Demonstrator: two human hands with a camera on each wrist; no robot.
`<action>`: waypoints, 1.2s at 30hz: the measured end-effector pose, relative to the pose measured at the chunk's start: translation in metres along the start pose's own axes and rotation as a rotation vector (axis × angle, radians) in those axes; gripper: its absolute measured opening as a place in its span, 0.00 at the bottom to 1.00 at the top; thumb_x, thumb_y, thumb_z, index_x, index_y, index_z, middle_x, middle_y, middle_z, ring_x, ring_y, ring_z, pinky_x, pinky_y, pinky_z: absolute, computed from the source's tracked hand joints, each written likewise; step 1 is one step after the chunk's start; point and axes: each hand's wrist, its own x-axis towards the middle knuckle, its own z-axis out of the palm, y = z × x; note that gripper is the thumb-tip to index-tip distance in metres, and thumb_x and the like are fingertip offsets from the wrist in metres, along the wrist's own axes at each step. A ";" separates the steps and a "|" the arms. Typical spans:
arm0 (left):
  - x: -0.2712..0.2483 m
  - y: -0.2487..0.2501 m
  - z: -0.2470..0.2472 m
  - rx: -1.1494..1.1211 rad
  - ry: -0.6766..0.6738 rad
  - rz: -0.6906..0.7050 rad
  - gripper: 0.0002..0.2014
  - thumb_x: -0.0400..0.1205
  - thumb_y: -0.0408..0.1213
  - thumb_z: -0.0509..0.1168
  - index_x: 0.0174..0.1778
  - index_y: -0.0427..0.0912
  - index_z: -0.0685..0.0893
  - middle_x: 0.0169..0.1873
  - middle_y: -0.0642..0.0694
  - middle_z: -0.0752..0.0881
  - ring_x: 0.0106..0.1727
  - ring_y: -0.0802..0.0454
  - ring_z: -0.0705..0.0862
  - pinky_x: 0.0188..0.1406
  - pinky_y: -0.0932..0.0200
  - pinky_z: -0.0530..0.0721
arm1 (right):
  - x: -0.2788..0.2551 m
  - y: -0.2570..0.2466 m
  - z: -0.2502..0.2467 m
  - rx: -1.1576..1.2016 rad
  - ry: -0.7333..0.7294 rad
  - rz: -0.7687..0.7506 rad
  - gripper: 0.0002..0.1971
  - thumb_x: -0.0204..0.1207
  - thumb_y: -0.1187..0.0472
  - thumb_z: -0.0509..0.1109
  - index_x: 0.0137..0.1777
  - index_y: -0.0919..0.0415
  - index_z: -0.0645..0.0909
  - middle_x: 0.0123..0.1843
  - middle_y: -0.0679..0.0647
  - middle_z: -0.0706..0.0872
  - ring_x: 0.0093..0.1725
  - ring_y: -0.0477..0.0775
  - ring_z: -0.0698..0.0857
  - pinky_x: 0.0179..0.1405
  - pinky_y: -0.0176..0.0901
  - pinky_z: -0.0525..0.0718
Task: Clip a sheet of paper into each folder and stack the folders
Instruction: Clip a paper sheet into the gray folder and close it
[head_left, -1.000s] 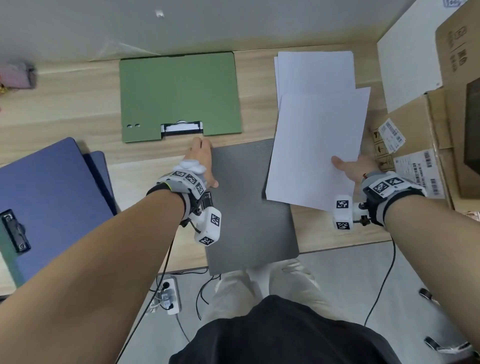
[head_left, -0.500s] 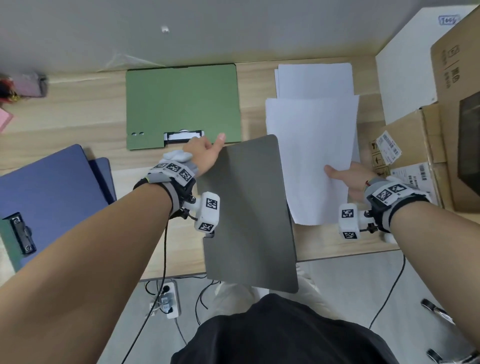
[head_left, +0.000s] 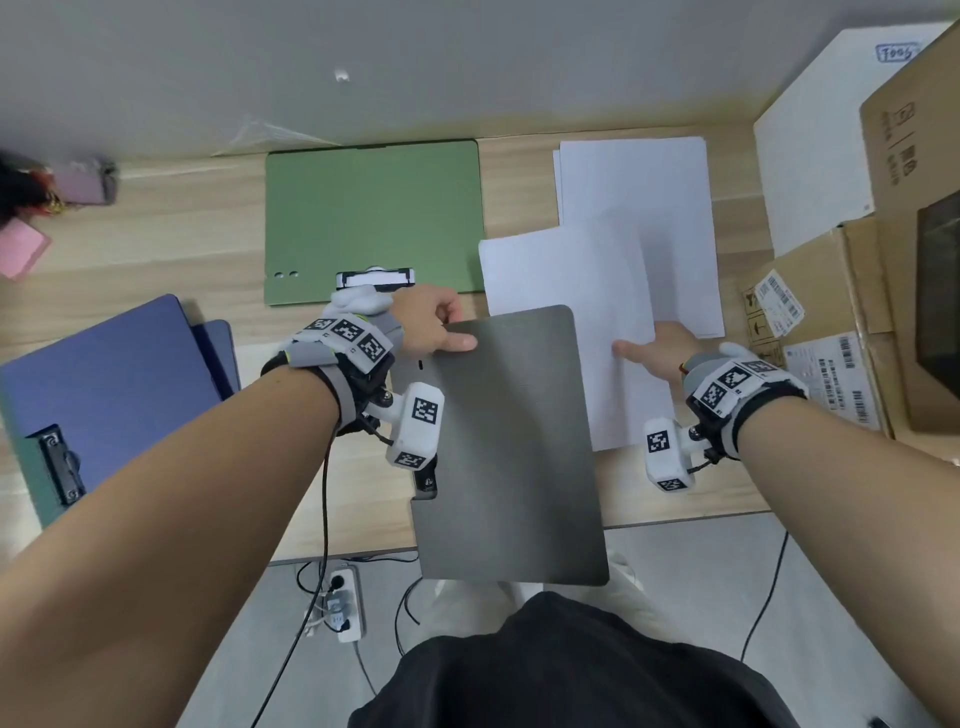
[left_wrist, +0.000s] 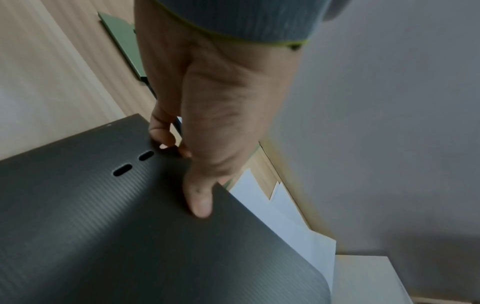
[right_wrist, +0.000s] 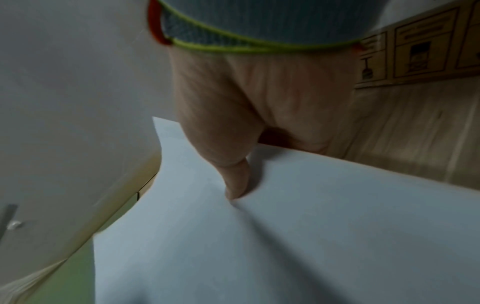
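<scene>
My left hand (head_left: 434, 325) pinches the far edge of the grey folder cover (head_left: 511, 447) and holds it lifted toward me; in the left wrist view the thumb lies on top of the grey cover (left_wrist: 130, 226) and the fingers curl under it. My right hand (head_left: 652, 351) pinches a single white sheet (head_left: 566, 312) by its right edge, thumb on top, just right of and behind the raised cover. In the right wrist view the sheet (right_wrist: 285, 236) bends under the thumb. A green folder (head_left: 374, 213) lies shut at the back.
A stack of white paper (head_left: 634, 182) lies at the back right. Blue folders (head_left: 104, 384) with a black clip lie at the left. Cardboard boxes (head_left: 852, 322) stand along the right edge. A power strip (head_left: 343, 603) and cables lie on the floor below.
The left hand has lifted the grey cover from flat on the table to raised toward me. The right hand has carried the white sheet leftward, closer to the grey folder.
</scene>
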 end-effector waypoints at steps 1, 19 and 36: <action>0.001 -0.004 0.003 0.040 -0.007 0.017 0.11 0.78 0.42 0.77 0.49 0.45 0.82 0.45 0.49 0.83 0.45 0.49 0.79 0.36 0.61 0.73 | 0.002 0.003 0.002 -0.011 -0.005 0.004 0.23 0.81 0.49 0.67 0.71 0.62 0.77 0.66 0.59 0.84 0.59 0.62 0.82 0.55 0.46 0.74; -0.021 0.031 -0.018 -0.330 0.050 -0.118 0.49 0.52 0.88 0.48 0.43 0.42 0.73 0.42 0.42 0.74 0.46 0.41 0.82 0.56 0.36 0.89 | -0.004 -0.022 0.026 -0.015 -0.038 0.016 0.33 0.79 0.44 0.68 0.77 0.63 0.69 0.72 0.58 0.79 0.68 0.65 0.79 0.64 0.53 0.78; -0.072 -0.005 -0.082 0.046 0.370 -0.093 0.24 0.78 0.21 0.60 0.69 0.43 0.80 0.66 0.41 0.81 0.64 0.43 0.80 0.50 0.61 0.72 | -0.023 -0.054 0.064 -0.173 -0.064 0.001 0.22 0.82 0.56 0.65 0.71 0.68 0.73 0.56 0.61 0.80 0.52 0.63 0.79 0.47 0.46 0.75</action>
